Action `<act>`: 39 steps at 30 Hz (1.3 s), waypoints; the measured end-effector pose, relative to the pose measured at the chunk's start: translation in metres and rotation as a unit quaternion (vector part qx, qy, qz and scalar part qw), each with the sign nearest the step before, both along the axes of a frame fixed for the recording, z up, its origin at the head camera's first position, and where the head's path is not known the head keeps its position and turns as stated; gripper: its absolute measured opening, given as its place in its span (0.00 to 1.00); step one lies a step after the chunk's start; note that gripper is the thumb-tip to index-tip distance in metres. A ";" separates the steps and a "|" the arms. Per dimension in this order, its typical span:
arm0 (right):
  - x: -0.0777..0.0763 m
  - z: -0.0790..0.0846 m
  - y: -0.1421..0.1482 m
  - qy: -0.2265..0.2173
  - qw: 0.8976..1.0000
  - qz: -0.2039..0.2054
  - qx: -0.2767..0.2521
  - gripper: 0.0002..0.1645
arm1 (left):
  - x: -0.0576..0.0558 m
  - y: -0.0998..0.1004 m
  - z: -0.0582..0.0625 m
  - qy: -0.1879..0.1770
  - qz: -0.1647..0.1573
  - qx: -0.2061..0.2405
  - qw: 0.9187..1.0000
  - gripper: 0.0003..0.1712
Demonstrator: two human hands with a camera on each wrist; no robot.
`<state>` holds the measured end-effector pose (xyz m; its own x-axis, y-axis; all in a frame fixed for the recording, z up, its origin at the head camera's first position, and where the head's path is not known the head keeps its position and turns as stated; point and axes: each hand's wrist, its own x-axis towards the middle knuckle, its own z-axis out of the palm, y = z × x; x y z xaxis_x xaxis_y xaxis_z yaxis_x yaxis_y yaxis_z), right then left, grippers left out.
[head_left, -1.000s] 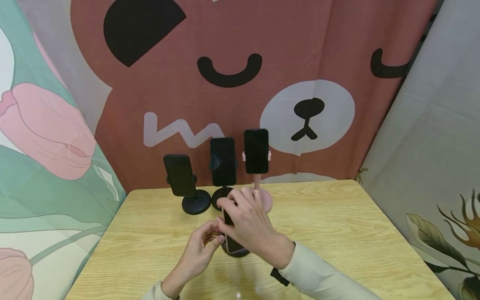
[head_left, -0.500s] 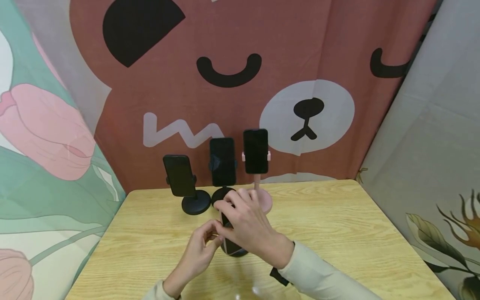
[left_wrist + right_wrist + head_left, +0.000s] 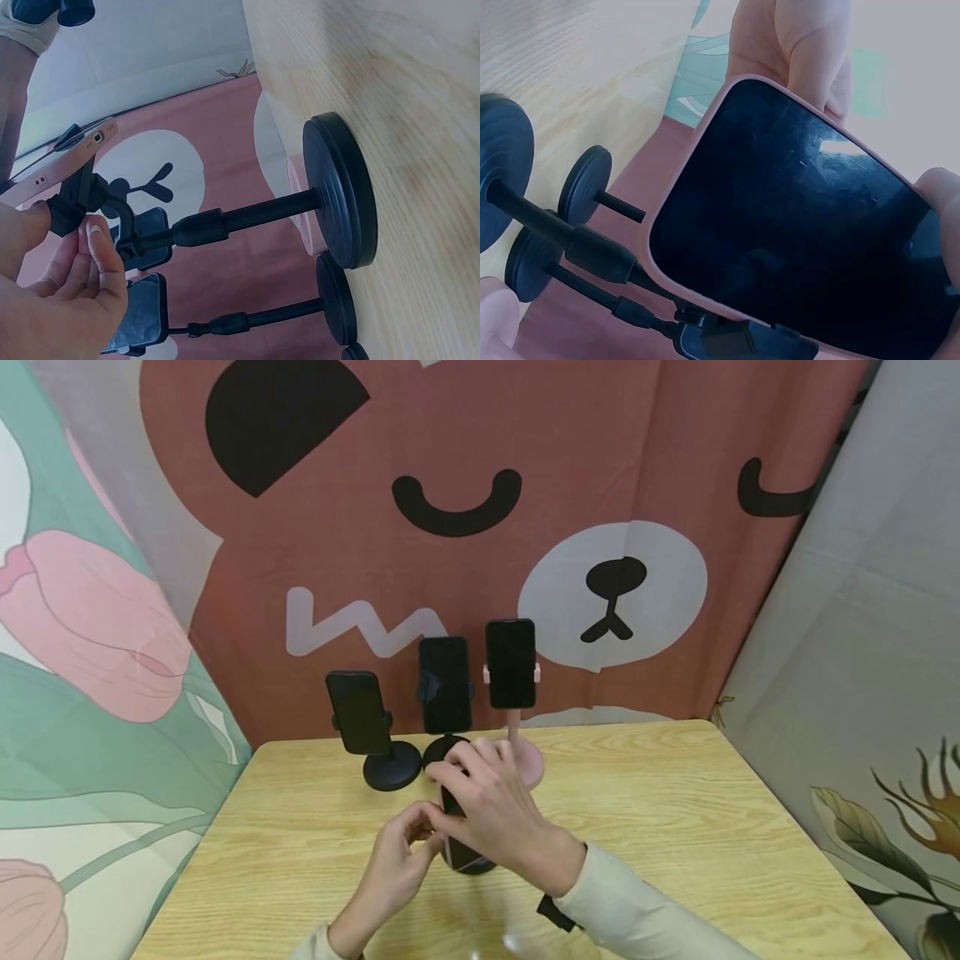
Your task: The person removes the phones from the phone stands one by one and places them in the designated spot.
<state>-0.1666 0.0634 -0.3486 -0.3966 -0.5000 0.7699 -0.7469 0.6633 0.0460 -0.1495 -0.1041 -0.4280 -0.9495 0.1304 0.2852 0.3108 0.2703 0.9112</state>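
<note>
A phone [image 3: 802,217] in a pink case sits at the black clamp [image 3: 75,199] of a black phone stand [image 3: 262,214]. My right hand [image 3: 495,806] grips this phone by its edges, with the thumb [image 3: 945,217] at one side in the right wrist view. My left hand [image 3: 401,864] pinches the clamp between thumb and fingers, at the phone's left edge. In the head view the right hand covers the upper part of the phone. The stand's round base [image 3: 337,191] rests on the wooden table.
Behind stand three more phones on holders: a tilted one [image 3: 360,714] on a black stand at left, a middle phone [image 3: 445,685] on another black stand, and a right phone [image 3: 512,664] on a pink stand. The table [image 3: 637,810] meets a curtain [image 3: 337,543] with a bear print.
Both hands and the phone have shifted very slightly left. The grips look the same, and the stands behind have stayed in place.
</note>
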 end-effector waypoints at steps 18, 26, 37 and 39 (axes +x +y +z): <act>-0.001 0.011 -0.002 0.001 1.000 0.019 -0.015 0.16 | -0.002 -0.003 0.000 0.011 -0.022 -0.014 1.000 0.11; -0.001 0.018 -0.001 0.011 1.000 0.018 -0.021 0.18 | -0.002 -0.003 -0.001 0.001 -0.022 -0.020 1.000 0.10; 0.002 0.026 0.005 -0.004 0.999 0.024 -0.029 0.24 | -0.002 -0.003 -0.001 -0.007 -0.023 -0.021 0.999 0.13; 0.003 0.027 0.006 -0.002 0.999 0.022 -0.030 0.25 | -0.001 -0.002 0.000 -0.013 -0.020 -0.021 0.999 0.13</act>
<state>-0.1638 0.0689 -0.3215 -0.3790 -0.4700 0.7972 -0.7751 0.6319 0.0040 -0.1510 -0.1066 -0.4281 -0.9502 0.1797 0.2546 0.2991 0.2963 0.9071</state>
